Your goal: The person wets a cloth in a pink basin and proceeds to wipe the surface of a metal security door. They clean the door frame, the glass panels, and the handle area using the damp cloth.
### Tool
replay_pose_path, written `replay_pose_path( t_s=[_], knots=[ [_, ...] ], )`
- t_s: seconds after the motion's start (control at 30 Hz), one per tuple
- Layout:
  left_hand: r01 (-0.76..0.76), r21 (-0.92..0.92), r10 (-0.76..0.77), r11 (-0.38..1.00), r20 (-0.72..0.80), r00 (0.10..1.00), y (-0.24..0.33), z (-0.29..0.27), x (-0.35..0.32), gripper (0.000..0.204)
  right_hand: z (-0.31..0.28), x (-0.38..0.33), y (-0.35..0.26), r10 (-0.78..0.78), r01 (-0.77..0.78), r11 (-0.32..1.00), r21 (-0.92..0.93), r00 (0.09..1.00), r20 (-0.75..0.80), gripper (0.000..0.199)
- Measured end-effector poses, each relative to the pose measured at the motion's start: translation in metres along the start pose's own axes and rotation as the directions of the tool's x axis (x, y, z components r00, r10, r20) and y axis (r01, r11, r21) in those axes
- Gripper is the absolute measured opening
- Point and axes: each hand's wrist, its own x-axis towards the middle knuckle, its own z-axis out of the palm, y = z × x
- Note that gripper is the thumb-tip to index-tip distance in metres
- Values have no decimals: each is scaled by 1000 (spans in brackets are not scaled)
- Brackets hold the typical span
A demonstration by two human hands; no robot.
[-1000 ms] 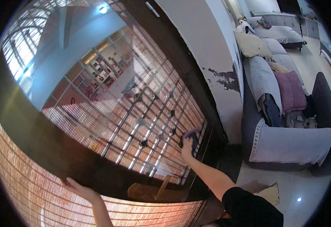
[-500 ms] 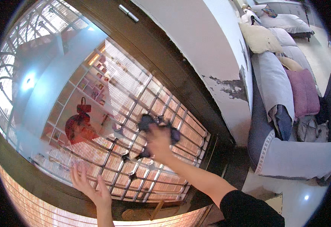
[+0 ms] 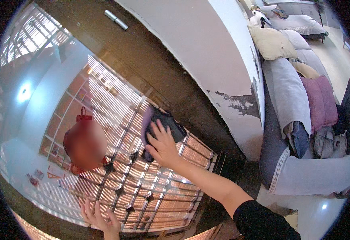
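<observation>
A dark cloth with a purple edge (image 3: 175, 127) lies flat against the glass pane (image 3: 43, 108). My right hand (image 3: 162, 146) presses on it, fingers spread and stretched out over the fabric, near the pane's right frame. Low on the pane, my left hand (image 3: 100, 219) is open with its fingers apart and nothing in it; whether its fingertips touch the glass I cannot tell. Behind the glass runs a dark metal grille (image 3: 151, 200) with slatted blinds.
A brown frame (image 3: 151, 60) borders the glass, with a small silver cylinder (image 3: 116, 20) on it. The white wall (image 3: 191, 44) beside it has peeling paint. At right stands a grey sofa (image 3: 285, 92) with a purple cushion (image 3: 320, 100). A room and a person are reflected in the pane.
The cloth under my right hand has gone from bunched and blurred to spread flatter, near the frame. My left hand sits lower in view. The view itself has shifted.
</observation>
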Motion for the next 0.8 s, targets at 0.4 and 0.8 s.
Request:
replay_pose_path(
  t_s=[0.4,0.8],
  knots=[
    [3,-9,-4,1000,-216,976,11,4,12,33,55,-173,233,894,-843,431,-321,350,279,33],
    [-34,37,40,999,-179,983,19,-1,22,31,-12,0,162,260,-260,965,49,966,-3,39]
  ],
)
